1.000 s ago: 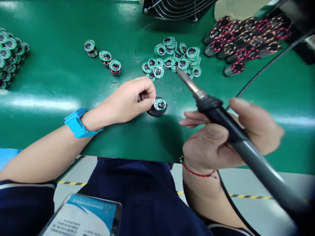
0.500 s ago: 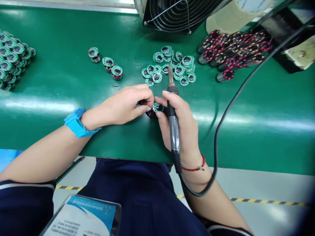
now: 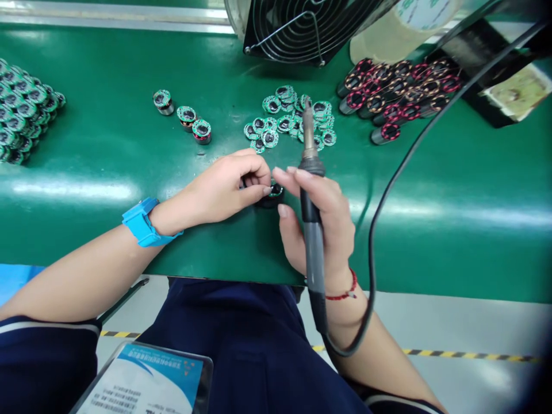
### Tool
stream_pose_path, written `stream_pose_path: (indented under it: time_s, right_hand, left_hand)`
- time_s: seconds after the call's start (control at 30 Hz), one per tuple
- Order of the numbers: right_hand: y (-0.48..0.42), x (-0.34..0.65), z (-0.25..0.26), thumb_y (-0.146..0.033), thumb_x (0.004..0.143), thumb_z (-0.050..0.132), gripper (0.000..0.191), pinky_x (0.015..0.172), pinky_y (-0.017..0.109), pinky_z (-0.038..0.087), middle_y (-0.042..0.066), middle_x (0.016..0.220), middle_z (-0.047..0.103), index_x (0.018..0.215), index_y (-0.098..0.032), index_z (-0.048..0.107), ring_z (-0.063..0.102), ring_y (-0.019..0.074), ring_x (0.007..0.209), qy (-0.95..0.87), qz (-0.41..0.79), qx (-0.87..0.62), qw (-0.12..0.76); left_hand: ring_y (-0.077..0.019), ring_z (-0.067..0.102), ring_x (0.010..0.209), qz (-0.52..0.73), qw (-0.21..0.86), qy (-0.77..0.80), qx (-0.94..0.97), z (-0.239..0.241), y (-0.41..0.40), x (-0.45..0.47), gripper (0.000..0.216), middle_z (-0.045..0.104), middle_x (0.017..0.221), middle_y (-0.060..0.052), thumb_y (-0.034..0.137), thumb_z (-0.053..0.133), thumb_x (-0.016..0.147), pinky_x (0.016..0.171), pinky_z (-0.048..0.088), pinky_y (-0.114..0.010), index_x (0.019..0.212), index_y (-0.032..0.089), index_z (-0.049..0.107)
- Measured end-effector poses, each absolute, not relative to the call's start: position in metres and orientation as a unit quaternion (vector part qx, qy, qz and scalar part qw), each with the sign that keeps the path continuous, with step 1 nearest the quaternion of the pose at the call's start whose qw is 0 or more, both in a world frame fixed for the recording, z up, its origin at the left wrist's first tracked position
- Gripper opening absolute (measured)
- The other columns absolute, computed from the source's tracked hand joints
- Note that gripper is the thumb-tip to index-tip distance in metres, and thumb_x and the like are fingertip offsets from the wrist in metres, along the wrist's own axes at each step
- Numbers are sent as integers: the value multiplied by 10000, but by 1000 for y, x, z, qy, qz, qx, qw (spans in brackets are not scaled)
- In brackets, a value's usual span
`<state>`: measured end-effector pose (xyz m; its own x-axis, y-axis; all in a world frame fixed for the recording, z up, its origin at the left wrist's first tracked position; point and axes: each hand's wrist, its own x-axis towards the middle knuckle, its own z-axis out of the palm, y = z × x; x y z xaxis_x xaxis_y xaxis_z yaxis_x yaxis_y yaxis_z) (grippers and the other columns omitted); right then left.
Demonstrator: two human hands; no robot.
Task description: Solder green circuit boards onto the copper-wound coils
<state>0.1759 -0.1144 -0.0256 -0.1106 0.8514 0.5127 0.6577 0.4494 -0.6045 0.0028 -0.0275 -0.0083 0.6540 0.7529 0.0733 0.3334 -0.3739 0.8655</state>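
My left hand is closed, thumb and fingertips pinched at the left edge of a small round green circuit board with a dark centre. Beneath that board is a dark round piece, mostly hidden by my fingers. A soldering iron lies in my right hand, held between the thumb and palm with its metal tip pointing away from me. The right thumb and fingertips are spread just right of the board, apart from it. Beyond my hands lies a loose pile of round green circuit boards.
Three coil pieces topped with green boards stand left of the pile. A stack of similar pieces fills the far left. Red and copper wound coils are at right, near a fan and tape roll. The iron's cable loops right.
My right fingers have drawn back from the circuit board and opened, and the soldering iron has shifted slightly right. My left hand stays pinched at the board. The view has tilted slightly.
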Motion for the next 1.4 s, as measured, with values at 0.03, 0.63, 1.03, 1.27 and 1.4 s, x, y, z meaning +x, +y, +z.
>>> stream_pose_path:
  time_s: [0.03, 0.63, 1.03, 1.27, 1.4]
  right_hand:
    - [-114, 176, -25, -156, 905, 550, 592, 973, 444, 551, 9, 1219, 724, 1438, -368, 405, 654, 233, 1193, -747, 105, -501, 424]
    - [-121, 179, -28, -299, 978, 541, 419, 935, 409, 582, -12, 1141, 728, 1394, -347, 520, 747, 186, 919, -644, 142, -545, 517]
    - [-122, 176, -24, -444, 954, 567, 254, 335, 235, 423, -16, 734, 635, 1022, -267, 736, 565, 81, 457, -553, 71, -521, 646]
    - [-123, 178, -23, -456, 939, 590, 245, 353, 256, 442, -16, 680, 632, 986, -268, 740, 586, 98, 459, -560, 72, -536, 627]
    - [-123, 177, -22, -462, 941, 588, 244, 357, 248, 438, -19, 679, 635, 976, -271, 735, 592, 94, 465, -556, 73, -543, 626]
  left_hand:
    - [-87, 502, 672, 235, 443, 345, 793, -8, -27, 3, 118, 566, 770, 9, 99, 617, 849, 629, 419, -218, 756, 164, 584]
    - [-65, 472, 627, 243, 392, 399, 792, -6, -32, 6, 198, 524, 688, 33, -20, 570, 756, 583, 367, -218, 659, 153, 564]
    - [-73, 462, 626, 230, 381, 407, 798, -7, -32, 6, 203, 521, 680, 29, -8, 555, 761, 586, 359, -243, 649, 161, 548]
    - [-85, 480, 642, 228, 384, 401, 800, -7, -31, 4, 191, 533, 690, 23, 11, 554, 764, 599, 375, -253, 657, 169, 554]
    - [-89, 488, 647, 223, 385, 401, 801, -6, -31, 4, 187, 537, 695, 19, 19, 547, 763, 603, 385, -254, 656, 171, 555]
